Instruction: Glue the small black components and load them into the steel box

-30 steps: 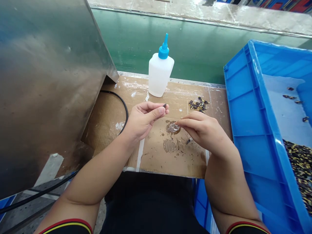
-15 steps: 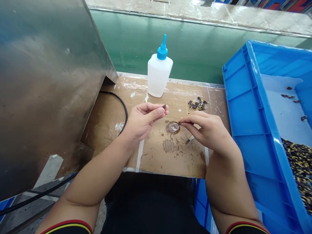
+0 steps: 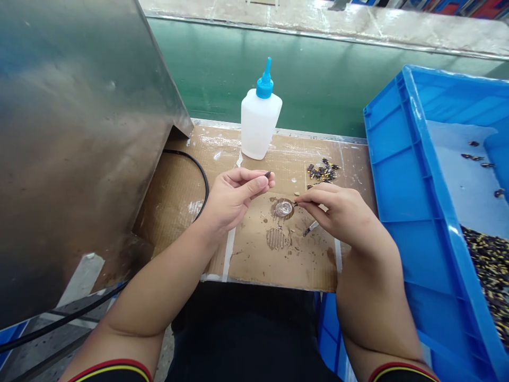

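while the left hand [image 3: 238, 195] is pinching a small dark piece [image 3: 268, 174] between thumb and fingers, the right hand [image 3: 340, 212] is holding a tiny part [image 3: 295, 203] (its form too small to make out) in pressed-together fingertips, just beside a clear round dish [image 3: 283, 208]; a blue-capped bottle [image 3: 260, 124] is standing upright beyond.

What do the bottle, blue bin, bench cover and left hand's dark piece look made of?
Bottle: likely plastic, milky and semi-translucent.
Blue bin: probably moulded plastic; ribbed walls, glossy highlights.
Bench cover: apparently cardboard; brown, finely ridged, partly glossy.
Dark piece, left hand: too small to tell material or finish.
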`<state>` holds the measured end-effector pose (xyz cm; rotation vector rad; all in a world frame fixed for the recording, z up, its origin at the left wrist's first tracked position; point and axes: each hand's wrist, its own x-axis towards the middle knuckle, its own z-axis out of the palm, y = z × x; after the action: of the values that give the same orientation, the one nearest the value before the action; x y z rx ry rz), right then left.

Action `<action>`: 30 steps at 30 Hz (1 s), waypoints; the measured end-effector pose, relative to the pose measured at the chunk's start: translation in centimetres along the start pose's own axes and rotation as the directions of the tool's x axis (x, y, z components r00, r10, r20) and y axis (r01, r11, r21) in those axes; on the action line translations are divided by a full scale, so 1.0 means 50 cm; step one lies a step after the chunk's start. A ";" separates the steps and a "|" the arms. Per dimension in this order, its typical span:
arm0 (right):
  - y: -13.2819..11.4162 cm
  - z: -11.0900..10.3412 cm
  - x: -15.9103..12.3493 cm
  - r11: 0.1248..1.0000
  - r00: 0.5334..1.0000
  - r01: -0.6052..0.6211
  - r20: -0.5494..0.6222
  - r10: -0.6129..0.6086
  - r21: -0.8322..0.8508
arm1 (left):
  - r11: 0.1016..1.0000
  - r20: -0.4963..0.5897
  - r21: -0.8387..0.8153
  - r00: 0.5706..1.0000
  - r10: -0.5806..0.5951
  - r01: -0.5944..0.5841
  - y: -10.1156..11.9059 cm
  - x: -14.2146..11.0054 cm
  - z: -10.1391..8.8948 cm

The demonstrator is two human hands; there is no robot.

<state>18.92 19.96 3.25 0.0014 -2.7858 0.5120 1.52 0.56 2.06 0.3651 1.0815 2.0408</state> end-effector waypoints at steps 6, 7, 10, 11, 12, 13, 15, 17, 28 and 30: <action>-0.009 -0.009 0.002 0.998 1.000 0.001 -0.017 0.000 0.056 | 1.000 0.034 -0.021 0.999 -0.011 0.012 0.000 -0.001 0.001; -0.009 -0.009 0.003 0.998 1.000 -0.001 -0.017 0.002 0.057 | 0.999 0.040 -0.028 0.999 -0.015 0.016 0.001 -0.001 0.002; -0.011 -0.007 0.003 0.996 0.996 -0.038 -0.073 0.044 0.077 | 0.997 0.050 -0.057 0.998 -0.039 0.042 0.002 -0.003 0.004; -0.015 -0.006 0.003 0.992 0.991 -0.057 -0.113 0.069 0.110 | 0.996 0.053 -0.068 0.997 -0.051 0.054 0.003 -0.003 0.005; -0.020 -0.005 0.003 0.984 0.983 -0.072 -0.156 0.098 0.161 | 0.995 0.056 -0.078 0.997 -0.062 0.066 0.003 -0.004 0.006; -0.028 -0.003 0.003 0.970 0.972 -0.076 -0.201 0.123 0.230 | 0.993 0.061 -0.089 0.996 -0.071 0.077 0.003 -0.005 0.007; -0.050 0.005 0.005 0.920 0.942 -0.045 -0.291 0.169 0.390 | 0.990 0.074 -0.109 0.994 -0.085 0.093 0.001 -0.006 0.009; -0.077 0.018 0.009 0.844 0.902 0.020 -0.374 0.216 0.536 | 0.987 0.091 -0.118 0.991 -0.098 0.108 -0.002 -0.007 0.009; -0.123 0.076 0.033 0.432 0.842 0.074 -0.289 0.456 0.899 | 0.992 0.137 -0.093 0.988 -0.077 0.090 -0.012 -0.017 0.014; -0.122 0.077 0.033 0.431 0.846 0.073 -0.285 0.450 0.899 | 0.993 0.137 -0.086 0.988 -0.073 0.085 -0.013 -0.017 0.014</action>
<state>16.52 13.03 2.46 -0.2015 -1.6939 1.7325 2.80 0.54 2.06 0.3997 0.9048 1.9589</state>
